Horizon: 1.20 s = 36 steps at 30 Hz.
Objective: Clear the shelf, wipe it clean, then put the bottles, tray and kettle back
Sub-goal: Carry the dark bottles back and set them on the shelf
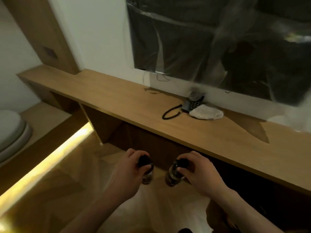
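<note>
We've got one bottle [146, 172] in our left hand [125, 172], another bottle [173, 174] in our right hand [200, 172], both gripped by the caps below the shelf [117, 98]. Cap-only grips could slip. Might also clip the shelf edge lifting them.

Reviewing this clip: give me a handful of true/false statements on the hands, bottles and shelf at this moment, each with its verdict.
1. Each hand holds a bottle. True: the left hand holds one bottle, the right hand another bottle.
2. Both bottles stand on the shelf. False: they are held below its front edge.
3. A white cloth lies beside the telephone. True.
4. A kettle stands on the shelf. False: none is visible.
</note>
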Motion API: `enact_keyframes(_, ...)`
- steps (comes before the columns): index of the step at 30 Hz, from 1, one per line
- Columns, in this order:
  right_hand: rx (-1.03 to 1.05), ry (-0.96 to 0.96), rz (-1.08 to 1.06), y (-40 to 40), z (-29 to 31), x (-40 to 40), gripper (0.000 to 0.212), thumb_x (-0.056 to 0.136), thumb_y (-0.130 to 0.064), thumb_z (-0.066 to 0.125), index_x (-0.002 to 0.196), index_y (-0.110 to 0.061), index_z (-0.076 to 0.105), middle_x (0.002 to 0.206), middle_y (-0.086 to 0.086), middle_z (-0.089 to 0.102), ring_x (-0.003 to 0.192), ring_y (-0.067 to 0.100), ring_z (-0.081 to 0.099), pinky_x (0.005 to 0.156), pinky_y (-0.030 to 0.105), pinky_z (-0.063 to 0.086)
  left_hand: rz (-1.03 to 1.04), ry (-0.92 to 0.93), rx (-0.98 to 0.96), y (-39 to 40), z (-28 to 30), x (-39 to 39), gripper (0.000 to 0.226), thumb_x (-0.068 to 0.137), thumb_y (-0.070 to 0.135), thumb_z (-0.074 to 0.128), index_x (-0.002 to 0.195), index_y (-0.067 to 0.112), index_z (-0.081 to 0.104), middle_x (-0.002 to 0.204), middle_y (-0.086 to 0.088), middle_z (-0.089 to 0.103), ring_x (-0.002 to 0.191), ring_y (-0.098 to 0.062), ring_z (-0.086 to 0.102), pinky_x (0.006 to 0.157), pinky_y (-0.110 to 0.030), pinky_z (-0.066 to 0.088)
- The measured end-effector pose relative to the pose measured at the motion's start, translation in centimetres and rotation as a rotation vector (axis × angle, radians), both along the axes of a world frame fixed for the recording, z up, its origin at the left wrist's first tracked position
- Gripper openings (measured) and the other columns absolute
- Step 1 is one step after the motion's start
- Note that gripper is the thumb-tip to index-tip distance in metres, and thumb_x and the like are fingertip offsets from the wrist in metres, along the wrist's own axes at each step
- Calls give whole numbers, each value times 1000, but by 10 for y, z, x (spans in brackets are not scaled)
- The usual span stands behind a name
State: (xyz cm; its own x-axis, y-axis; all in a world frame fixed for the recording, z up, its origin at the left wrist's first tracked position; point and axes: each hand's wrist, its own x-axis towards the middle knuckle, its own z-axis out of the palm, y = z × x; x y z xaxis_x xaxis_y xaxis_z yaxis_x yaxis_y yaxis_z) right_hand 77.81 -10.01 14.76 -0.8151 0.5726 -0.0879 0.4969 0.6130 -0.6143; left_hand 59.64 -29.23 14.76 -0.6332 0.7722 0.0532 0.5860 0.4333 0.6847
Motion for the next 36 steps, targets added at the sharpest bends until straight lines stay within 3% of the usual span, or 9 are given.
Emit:
enact_keyframes(2,18,23,55,3,7,-40,32,91,-42,71,120,-49,58,111,-30,54,105,-6,55,90,17,49,57,42,1,-10,5,-32,32,95,38,67,125,45,58,114,25,49,95,-3,60,78,-22,57)
enact_keyframes(5,34,55,131,6,15,-104,30,92,-43,70,118,-49,58,109,-29,55,105,-7,54,93,19,49,118,81,20,-21,15,-79,35,95,36,68,127,41,59,116,24,51,98,0,58,82,-23,58)
enact_keyframes(12,58,101,285,30,28,-254,29,92,-42,70,119,-46,60,110,-30,55,104,-10,52,79,12,45,282,80,35,-14,32,-196,35,95,34,68,128,40,59,116,23,51,100,-4,59,76,-16,54)
enact_keyframes(17,9,77,370,59,30,-361,29,91,-43,71,118,-47,61,111,-28,55,104,-4,55,86,22,56,404,86,51,-1,46,-281,33,93,35,70,124,40,61,111,24,53,99,-4,59,82,-26,60)
enact_keyframes(23,-13,96,496,79,35,-494,25,89,-46,72,110,-49,59,110,-27,55,104,0,58,87,30,59,523,77,92,5,54,-376,30,93,31,72,117,44,60,109,24,55,98,-5,60,76,-19,56)
enact_keyframes(27,-20,90,521,80,40,-570,24,89,-43,73,110,-45,62,107,-27,56,101,-1,57,86,26,58,588,72,88,1,50,-444,28,93,30,72,118,39,63,108,22,55,95,-5,61,72,-14,53)
enact_keyframes(31,2,83,508,74,36,-643,22,90,-44,73,108,-45,61,105,-28,56,96,-5,56,76,16,50,590,97,55,-9,39,-521,28,92,33,73,118,40,63,106,24,54,96,-3,59,72,-14,53)
enact_keyframes(36,-6,68,413,58,21,-731,23,88,-44,74,108,-45,62,106,-27,57,97,-3,57,83,23,55,516,82,43,-21,28,-626,28,92,35,74,116,41,63,107,24,55,99,0,58,83,-20,56)
